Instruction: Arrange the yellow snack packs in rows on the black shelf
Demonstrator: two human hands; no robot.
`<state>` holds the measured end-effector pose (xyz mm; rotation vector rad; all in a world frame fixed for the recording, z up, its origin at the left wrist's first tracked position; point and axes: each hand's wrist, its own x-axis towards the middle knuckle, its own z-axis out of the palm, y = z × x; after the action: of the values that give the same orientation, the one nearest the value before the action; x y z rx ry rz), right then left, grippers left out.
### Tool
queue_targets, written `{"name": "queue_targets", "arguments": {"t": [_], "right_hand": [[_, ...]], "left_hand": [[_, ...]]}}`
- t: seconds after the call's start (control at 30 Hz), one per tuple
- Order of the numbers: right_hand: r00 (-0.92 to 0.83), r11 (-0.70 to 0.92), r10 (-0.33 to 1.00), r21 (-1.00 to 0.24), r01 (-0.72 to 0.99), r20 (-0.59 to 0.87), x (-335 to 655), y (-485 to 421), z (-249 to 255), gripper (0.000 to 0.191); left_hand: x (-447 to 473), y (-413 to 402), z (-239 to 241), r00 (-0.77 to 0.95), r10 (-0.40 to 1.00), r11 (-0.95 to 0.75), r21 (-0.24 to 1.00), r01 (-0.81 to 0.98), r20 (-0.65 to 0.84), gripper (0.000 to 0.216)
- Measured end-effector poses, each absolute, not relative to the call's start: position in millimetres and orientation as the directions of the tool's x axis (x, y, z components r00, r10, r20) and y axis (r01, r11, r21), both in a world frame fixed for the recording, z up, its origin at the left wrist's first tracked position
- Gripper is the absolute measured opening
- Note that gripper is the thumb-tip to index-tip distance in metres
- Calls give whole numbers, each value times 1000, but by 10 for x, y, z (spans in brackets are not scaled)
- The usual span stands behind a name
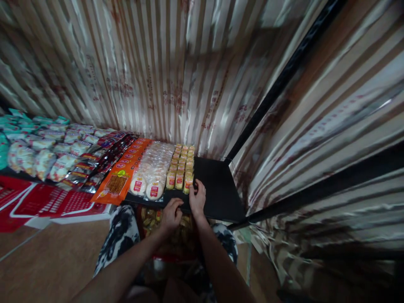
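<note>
Yellow plastic-wrapped little packets (180,167) stand in three files across the flat black shelf (221,189). The right hand (198,202) touches the front-right packet (187,183) with half-bent fingers; the left hand (171,214) curls its fingers by the front edge. Whether either grips, I cannot tell.
</note>
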<state>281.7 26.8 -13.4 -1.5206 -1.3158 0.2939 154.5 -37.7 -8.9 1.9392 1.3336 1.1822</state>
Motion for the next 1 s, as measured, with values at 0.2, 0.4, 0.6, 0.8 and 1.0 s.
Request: {"name": "queue_targets", "arguments": {"t": [0.2, 0.4, 0.6, 0.8, 1.0], "right_hand": [[383, 157, 826, -823, 546, 412, 2818, 264, -144, 42], [393, 172, 814, -823, 541, 428, 2809, 262, -159, 42], [410, 167, 812, -838, 520, 416, 2813, 256, -160, 42], [397, 175, 816, -834, 523, 420, 2796, 271, -134, 41], [377, 159, 824, -811, 562, 423, 2780, 259, -120, 39]], "left_hand": [[1429, -699, -10, 147, 942, -333, 806, 489, 300, 28], [1252, -863, -81, 160, 982, -178, 770, 612, 100, 26], [1124, -977, -178, 201, 979, -145, 713, 686, 6, 28], [1123, -936, -213, 229, 973, -139, 718, 682, -29, 27], [1026, -950, -375, 135, 973, 44, 719, 694, -190, 28]]}}
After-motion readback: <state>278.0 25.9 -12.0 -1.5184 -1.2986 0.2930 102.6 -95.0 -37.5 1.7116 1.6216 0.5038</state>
